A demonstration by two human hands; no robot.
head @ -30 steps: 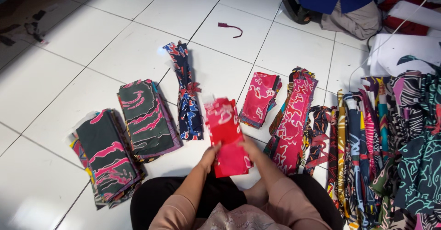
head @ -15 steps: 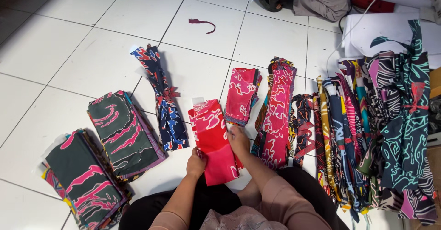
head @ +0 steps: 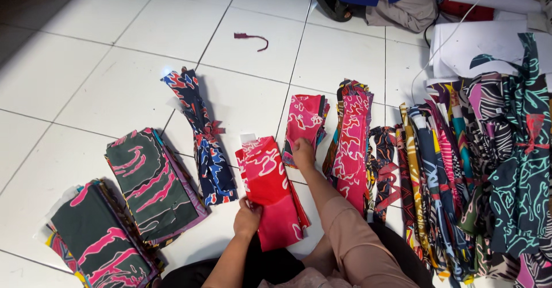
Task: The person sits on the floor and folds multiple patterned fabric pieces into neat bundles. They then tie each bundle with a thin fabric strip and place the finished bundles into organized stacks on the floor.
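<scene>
Left hand [head: 247, 218] clenched on red fabric stack [head: 270, 190] at its lower edge, right hand [head: 303, 153] laid released, fingers extended, on pink fabric stack [head: 305, 121] beside it.

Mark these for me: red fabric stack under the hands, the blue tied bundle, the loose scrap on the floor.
red fabric stack [head: 270, 190], head view, middle of the top piece.
blue tied bundle [head: 204, 141], head view, near the tie at its waist.
loose scrap [head: 251, 37], head view, middle of the curved strip on the tile.
</scene>
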